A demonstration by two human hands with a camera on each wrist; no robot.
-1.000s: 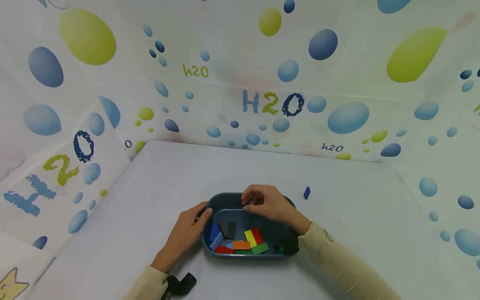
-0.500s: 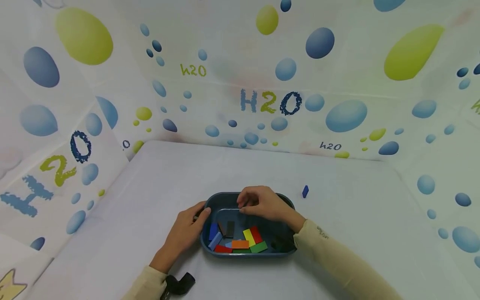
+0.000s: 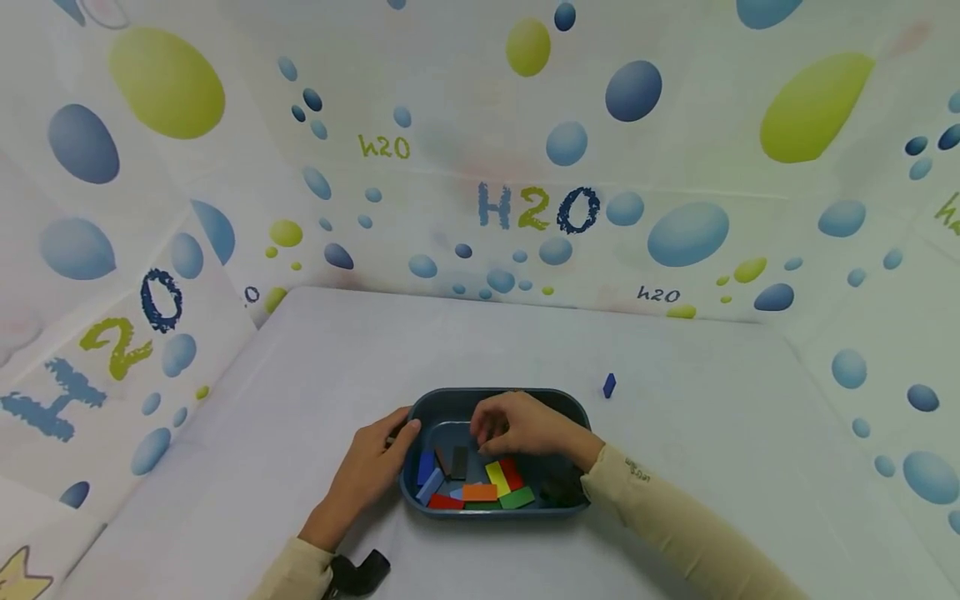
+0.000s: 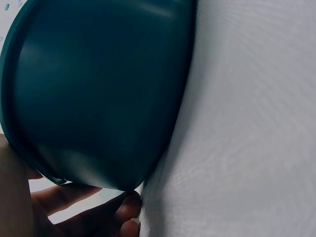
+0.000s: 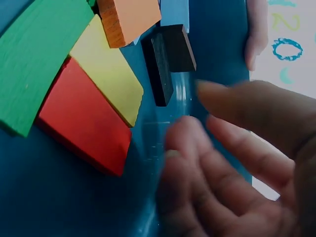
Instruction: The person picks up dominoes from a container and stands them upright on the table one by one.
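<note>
A dark blue-green plastic tub (image 3: 495, 514) stands on the white cloth in the head view. My left hand (image 3: 375, 458) grips its left end, thumb over the rim and fingers against the outer wall. Inside lie several flat wooden blocks, among them a red block (image 5: 86, 118), a yellow block (image 5: 108, 74), a green block (image 5: 49, 64), an orange block (image 3: 480, 492) and a dark block (image 3: 460, 462). Over the blocks is my right hand (image 3: 521, 425), reaching in from the right with fingers loosely bent. In the right wrist view its thumb and fingertips are apart, nothing between them.
A small blue block (image 3: 609, 386) stands on the cloth beyond the tub's back right corner. Near my left wrist there is a black strapped device (image 3: 360, 575). White sheets printed with bubbles and "H2O" form a back wall (image 3: 450, 167) and sides.
My right hand has come a little lower and toward the blocks in the tub. The left hand keeps its hold on the tub's end. The head view has shifted slightly.
</note>
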